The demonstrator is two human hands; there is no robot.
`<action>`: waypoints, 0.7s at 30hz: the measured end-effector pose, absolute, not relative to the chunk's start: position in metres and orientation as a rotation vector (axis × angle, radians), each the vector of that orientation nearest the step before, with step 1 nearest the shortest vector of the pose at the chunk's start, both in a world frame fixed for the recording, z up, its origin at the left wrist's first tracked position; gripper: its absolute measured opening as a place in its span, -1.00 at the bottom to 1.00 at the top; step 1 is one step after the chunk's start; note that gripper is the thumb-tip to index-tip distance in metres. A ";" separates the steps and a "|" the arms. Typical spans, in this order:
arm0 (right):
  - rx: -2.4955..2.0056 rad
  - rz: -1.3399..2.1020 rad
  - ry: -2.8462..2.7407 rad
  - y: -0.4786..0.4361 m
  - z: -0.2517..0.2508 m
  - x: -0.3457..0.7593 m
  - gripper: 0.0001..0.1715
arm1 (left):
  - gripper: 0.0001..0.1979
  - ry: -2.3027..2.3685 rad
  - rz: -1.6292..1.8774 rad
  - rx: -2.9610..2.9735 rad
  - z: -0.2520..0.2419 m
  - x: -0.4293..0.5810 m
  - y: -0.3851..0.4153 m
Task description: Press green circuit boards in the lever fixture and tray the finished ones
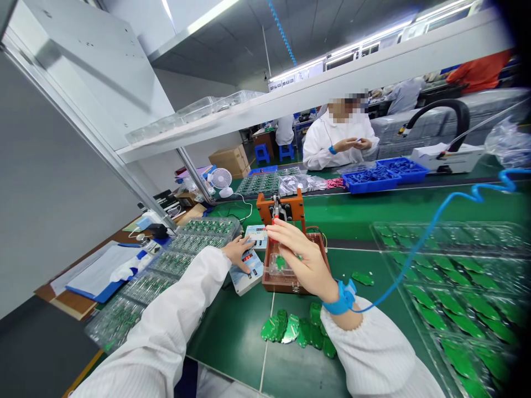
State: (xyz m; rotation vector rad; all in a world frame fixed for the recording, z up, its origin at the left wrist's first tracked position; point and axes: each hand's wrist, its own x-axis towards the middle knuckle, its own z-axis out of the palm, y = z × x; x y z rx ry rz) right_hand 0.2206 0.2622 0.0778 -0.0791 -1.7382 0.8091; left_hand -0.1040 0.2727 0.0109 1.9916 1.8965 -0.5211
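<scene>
Board in the fixture: a green circuit board lies in the brown box, under the right hand; the box seems shaped to keep it in place beneath the orange clamp frame.
Right hand: the hand reaches over the box, fingers long, close together and only slightly bent, their tips at the red handle — the underside is hidden, so I cannot tell whether it has hold of it.
Left hand: spread open and gripping nothing, the hand rests across the two display units, perhaps to steady them or reach their controls.
Arms: both stretch forward in white sleeves; the left runs diagonally in from the lower left, the right comes from the lower right, wrist above the bench.
Wrist strap: a blue band circles the right wrist, its coiled cord leading off right, likely for grounding.
Loose boards: a row of green boards lies before the box — presumably there for easy reach.
Trays: clear trays flank the work, the right tray holding green boards in compartments, likely to keep them sorted.
</scene>
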 end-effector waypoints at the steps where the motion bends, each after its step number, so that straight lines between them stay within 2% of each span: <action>1: -0.082 0.810 -1.739 0.262 0.078 0.221 -0.47 | 0.39 1.899 -0.522 1.988 0.011 -0.103 0.272; 14: -0.085 0.812 -1.737 0.261 0.079 0.220 -0.50 | 0.44 1.870 -0.484 1.936 0.012 -0.098 0.279; 21: -0.075 0.805 -1.737 0.262 0.076 0.221 -0.48 | 0.51 1.868 -0.624 1.904 0.013 -0.086 0.281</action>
